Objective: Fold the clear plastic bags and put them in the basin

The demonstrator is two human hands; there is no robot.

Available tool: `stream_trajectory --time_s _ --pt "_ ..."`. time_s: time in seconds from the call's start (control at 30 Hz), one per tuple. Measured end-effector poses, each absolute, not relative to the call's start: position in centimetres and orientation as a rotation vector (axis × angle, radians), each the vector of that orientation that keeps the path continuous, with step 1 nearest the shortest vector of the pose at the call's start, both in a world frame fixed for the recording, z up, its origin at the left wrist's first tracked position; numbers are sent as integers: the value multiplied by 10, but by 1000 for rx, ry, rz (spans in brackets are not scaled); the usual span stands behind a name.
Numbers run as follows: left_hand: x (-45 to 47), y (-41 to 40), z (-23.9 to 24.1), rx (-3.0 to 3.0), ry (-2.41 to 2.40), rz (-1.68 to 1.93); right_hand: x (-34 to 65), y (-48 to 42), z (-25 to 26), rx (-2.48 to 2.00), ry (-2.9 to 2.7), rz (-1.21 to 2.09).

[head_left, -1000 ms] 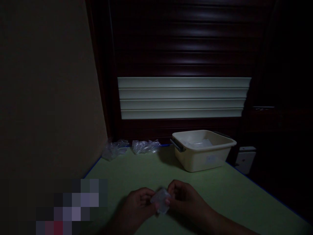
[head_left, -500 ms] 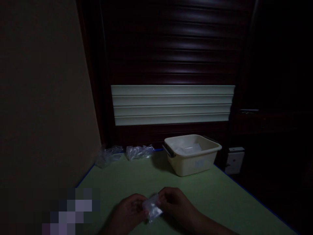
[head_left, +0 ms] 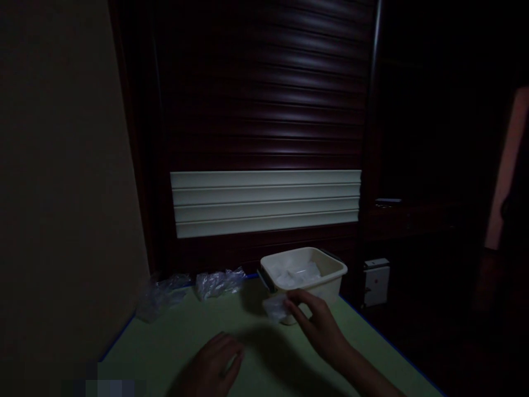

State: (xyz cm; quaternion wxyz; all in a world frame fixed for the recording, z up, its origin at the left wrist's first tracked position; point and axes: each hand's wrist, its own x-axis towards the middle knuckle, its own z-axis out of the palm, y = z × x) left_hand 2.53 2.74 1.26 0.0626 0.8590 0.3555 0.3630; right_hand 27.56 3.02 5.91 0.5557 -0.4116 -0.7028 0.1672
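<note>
My right hand [head_left: 320, 325] is raised over the green table [head_left: 194, 342] and pinches a small clear plastic packet [head_left: 276, 307] at its fingertips. The packet hangs just in front of the near wall of a cream plastic tub [head_left: 326, 275], which holds more pale plastic pieces. My left hand [head_left: 215, 366] rests low on the table nearer to me, with its fingers loosely curled and nothing visible in them. The room is very dark.
Two crumpled clear plastic bags [head_left: 217, 282] lie at the table's far left by the wall. A dark roller shutter with a pale slatted band [head_left: 264, 201] stands behind. A small white box [head_left: 375, 281] sits beyond the table's right edge.
My right hand has carried the packet away from my left hand and forward toward the tub. My left hand has let go and stayed low. The view has tilted and shifted.
</note>
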Motion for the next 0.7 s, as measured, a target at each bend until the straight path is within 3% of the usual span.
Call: stream_trajectory --time_s 0.23,0.7 --pt "103 72 45 2948 995 1366 356 79 86 -1154 -1498 229" --pt "120 107 12 3322 914 1327 391 184 92 -1504 -1797 422"
